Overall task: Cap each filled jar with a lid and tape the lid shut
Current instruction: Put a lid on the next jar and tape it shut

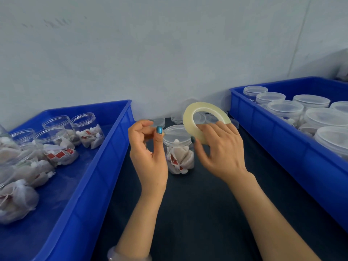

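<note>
A clear jar (179, 157) filled with tea bags stands on the dark table between my hands, with a clear lid (175, 133) on top. My right hand (220, 147) grips a thin roll of clear tape (190, 117), held above and to the right of the jar. My left hand (148, 147) is to the left of the jar, thumb and fingers pinched together, apparently on the free end of the tape; the strip itself is too clear to make out.
A blue crate (105, 166) on the left holds several open filled jars and loose tea bags. A blue crate (263, 129) on the right holds several capped jars. Loose clear lids (178, 117) lie behind the jar by the wall.
</note>
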Demonstrator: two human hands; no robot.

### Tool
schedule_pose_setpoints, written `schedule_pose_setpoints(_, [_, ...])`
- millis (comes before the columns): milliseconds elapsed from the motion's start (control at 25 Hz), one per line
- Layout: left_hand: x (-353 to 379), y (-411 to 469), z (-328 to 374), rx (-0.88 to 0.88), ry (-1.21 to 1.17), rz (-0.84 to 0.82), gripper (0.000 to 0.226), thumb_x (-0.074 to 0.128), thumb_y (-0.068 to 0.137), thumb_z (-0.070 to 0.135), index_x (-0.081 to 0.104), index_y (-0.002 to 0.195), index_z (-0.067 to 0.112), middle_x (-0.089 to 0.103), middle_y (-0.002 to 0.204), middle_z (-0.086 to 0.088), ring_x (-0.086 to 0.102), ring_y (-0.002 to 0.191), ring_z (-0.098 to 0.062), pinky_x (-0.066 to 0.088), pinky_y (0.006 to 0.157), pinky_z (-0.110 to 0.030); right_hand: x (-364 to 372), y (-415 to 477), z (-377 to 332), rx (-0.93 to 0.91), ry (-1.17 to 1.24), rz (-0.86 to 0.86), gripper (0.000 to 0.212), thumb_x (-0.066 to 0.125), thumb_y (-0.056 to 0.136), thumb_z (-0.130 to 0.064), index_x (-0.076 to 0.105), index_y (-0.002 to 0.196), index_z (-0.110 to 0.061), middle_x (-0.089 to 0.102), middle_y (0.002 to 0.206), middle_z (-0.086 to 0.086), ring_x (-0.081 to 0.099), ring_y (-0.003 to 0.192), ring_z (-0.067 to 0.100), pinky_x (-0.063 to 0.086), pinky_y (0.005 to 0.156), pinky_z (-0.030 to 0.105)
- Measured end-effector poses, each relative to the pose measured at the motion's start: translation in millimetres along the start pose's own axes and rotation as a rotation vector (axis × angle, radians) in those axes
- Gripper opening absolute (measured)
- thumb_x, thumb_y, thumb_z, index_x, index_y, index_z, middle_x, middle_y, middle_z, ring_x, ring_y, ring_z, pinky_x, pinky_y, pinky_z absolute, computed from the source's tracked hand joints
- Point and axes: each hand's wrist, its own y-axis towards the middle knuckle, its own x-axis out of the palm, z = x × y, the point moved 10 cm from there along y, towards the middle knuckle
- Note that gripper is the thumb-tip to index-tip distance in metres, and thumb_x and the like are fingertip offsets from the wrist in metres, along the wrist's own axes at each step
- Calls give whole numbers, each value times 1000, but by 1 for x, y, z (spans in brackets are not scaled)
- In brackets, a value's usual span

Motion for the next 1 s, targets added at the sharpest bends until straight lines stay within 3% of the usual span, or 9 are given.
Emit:
schedule_pose_setpoints(120, [8,-3,-4,21,53,-136,19,47,105,16,63,115,18,64,105,7,63,95,-16,52,82,-24,5,0,-1,0,37,-63,29,45,91,-28,64,100,-8,61,83,1,51,75,21,24,75,27])
schedule_pose_setpoints(280, [16,-6,-2,22,49,-252,29,36,107,32,65,106,33,65,103,-6,62,92,-21,51,80,-28,10,-1,4,22,8,-108,30,42,95,-27,63,106,-8,62,87,2,53,79,23,28,76,32])
schedule_pose_setpoints(440, [21,-7,0,18,42,-329,40,51,96,55,64,111,20,64,107,1,63,97,-18,48,82,-19,10,-1,-1,-17,-3,-97,31,43,97,-27,63,110,-8,63,89,2,53,79,22,25,76,30])
schedule_pose_setpoints(520, [30,-12,-1,-8,42,-399,42,65,89,47,63,116,14,66,110,4,65,101,-17,51,85,-21,10,-2,-5,-46,-1,-88,32,44,97,-28,64,110,-8,64,88,2,53,79,23,27,75,31])
schedule_pose_setpoints(600, [36,-15,-3,-14,55,-413,29,73,88,30,64,111,15,68,105,10,66,100,-12,51,84,-17,9,-3,-7,-68,-12,-74,33,45,96,-29,66,109,-8,65,87,1,54,78,23,29,76,33])
schedule_pose_setpoints(760, [34,-16,-3,9,111,-380,22,68,92,9,61,106,25,65,98,20,65,95,-3,49,82,-11,8,-3,-7,-79,-58,-50,30,49,95,-31,67,107,-10,66,85,-1,56,79,22,31,80,35])
schedule_pose_setpoints(1000, [24,-10,8,170,270,-287,21,68,91,5,73,108,16,68,101,5,61,95,0,47,83,-11,8,-5,0,-29,-145,-41,28,46,98,-32,66,108,-14,67,92,-2,58,84,23,28,85,41])
